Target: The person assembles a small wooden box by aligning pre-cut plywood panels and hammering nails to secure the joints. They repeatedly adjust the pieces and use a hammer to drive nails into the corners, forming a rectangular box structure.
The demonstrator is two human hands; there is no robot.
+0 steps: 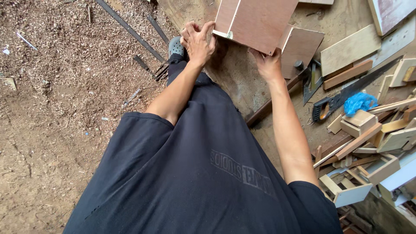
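A sawdust-covered floor [56, 108] is seen on the left, and a workbench [242, 73] strewn with offcuts on the right. A reddish plywood box [255, 21] is held above the bench edge. Its near-left corner is gripped by the left hand [197, 41], fingers curled and pressed together over the edge; its lower corner is pinched by the right hand [268, 65] (the fingertips are hidden underneath). A handsaw [346, 93] with a blue plastic bag [359, 102] is lying just beside. The box could probably be tipped or dropped onto the loose scraps, since only two corners are held.
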